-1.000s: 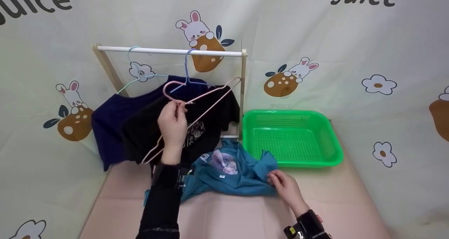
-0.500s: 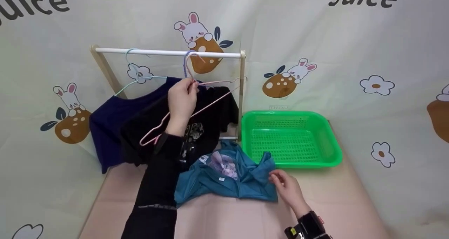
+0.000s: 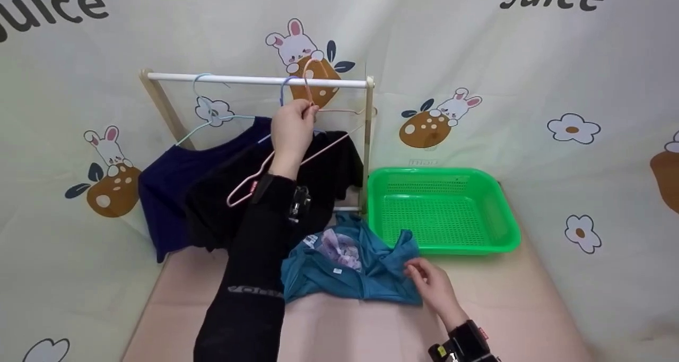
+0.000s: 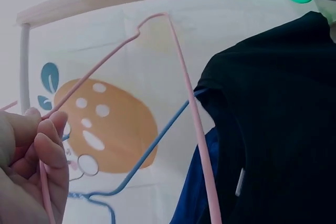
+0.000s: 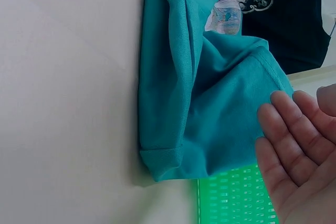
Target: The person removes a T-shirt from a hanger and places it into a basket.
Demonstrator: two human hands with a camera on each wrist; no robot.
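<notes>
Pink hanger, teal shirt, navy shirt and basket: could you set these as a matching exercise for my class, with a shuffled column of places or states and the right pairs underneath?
Column 1
1. Pink hanger
2. Teal shirt
3. Navy shirt
4. Basket

Column 2
A. Lies crumpled on the table
B. Green, to the right of the rack in the head view
C. Held by the left hand
D. Hangs toward the rack's left end

Pairs: 1-C; 2-A; 3-D; 4-B
</notes>
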